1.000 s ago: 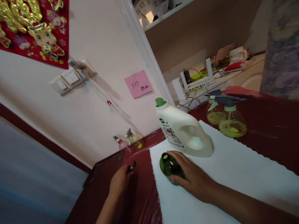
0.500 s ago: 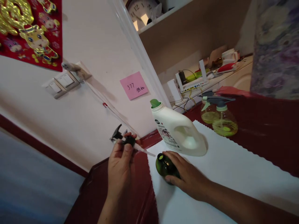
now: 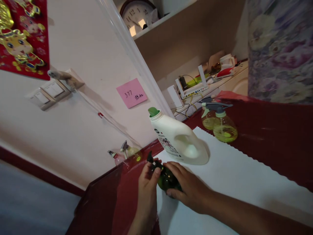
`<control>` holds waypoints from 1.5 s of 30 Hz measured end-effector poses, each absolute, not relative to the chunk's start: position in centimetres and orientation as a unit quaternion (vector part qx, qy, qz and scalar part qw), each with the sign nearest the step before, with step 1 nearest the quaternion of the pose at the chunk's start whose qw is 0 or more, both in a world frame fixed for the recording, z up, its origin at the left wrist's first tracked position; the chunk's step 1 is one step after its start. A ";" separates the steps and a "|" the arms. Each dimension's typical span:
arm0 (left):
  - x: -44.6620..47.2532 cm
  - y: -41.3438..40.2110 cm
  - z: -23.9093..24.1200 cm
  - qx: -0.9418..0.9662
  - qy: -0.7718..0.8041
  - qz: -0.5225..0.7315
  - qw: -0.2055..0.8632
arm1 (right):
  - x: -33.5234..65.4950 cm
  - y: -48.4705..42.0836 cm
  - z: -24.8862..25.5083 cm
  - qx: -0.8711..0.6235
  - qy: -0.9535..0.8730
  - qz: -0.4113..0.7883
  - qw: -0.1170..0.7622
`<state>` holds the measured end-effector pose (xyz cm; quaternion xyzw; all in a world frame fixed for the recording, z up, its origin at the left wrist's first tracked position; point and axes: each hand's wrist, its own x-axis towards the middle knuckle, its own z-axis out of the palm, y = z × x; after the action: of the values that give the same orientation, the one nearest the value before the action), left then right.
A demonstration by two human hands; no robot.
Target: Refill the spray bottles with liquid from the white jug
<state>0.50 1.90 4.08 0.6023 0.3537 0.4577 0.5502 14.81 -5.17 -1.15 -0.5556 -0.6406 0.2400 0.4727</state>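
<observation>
A small dark green glass bottle (image 3: pixel 165 180) stands on the white cloth (image 3: pixel 234 182). My right hand (image 3: pixel 187 189) wraps around its side and back. My left hand (image 3: pixel 146 182) pinches a black spray trigger head (image 3: pixel 153 162) and holds it at the bottle's mouth. The head's dip tube is hidden, so I cannot tell how far it sits inside. A white detergent jug (image 3: pixel 178 138) with a green cap stands just behind the bottle.
Two round yellowish spray bottles (image 3: pixel 221 122) stand at the cloth's far edge on the dark red table (image 3: pixel 274 133). Two small sprayers (image 3: pixel 126 153) sit by the wall. A router, cables and clutter fill the shelf behind, with a clock above.
My left hand picked the black spray head up off the red table, raised it, then brought it right and down onto the green bottle's mouth. My right hand stayed on the bottle.
</observation>
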 end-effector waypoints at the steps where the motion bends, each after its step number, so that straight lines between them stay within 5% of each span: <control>1: 0.5 1.9 3.5 0.607 0.354 0.447 0.553 | 14.8 -5.2 -1.2 -0.554 -0.640 0.243 0.473; 15: 0.0 2.6 2.3 0.729 0.349 0.387 0.444 | 14.8 -5.4 -0.5 -0.541 -0.636 0.246 0.492; 22: -0.1 2.1 2.0 0.664 0.335 0.416 0.522 | 14.7 -5.3 -1.0 -0.555 -0.636 0.238 0.481; 35: -0.2 2.2 2.5 0.718 0.366 0.403 0.433 | 14.8 -5.6 -0.4 -0.542 -0.633 0.245 0.496; 45: 0.5 2.4 2.1 0.652 0.341 0.459 0.498 | 14.9 -5.2 -1.4 -0.541 -0.635 0.226 0.503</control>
<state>0.48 2.45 2.11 0.6524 0.3408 0.4589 0.4976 14.86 -5.22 -1.43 -0.5406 -0.6354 0.2264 0.5028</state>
